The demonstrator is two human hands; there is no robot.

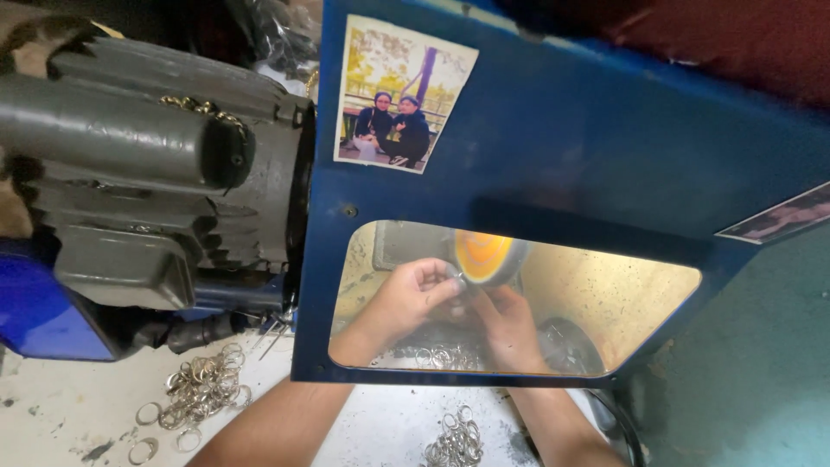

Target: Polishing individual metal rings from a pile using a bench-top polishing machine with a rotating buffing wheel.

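- A white, stained worktop [60, 406] is lying near, at the left.
- A grey ribbed motor housing [147, 164] is sitting far left.
- Warm yellow light is glowing inside the blue metal guard panel's window [605, 294].
- A greenish wall [761, 363] is standing at the right.

Blue guard, grey motor, orange wheel

I see a deep blue guard [562, 147] across the upper right, a dull grey motor [147, 164] at upper left, an orange-yellow wheel [486, 255] glowing mid-frame, and silvery rings [203, 389] on a white speckled bench [69, 406] at lower left.
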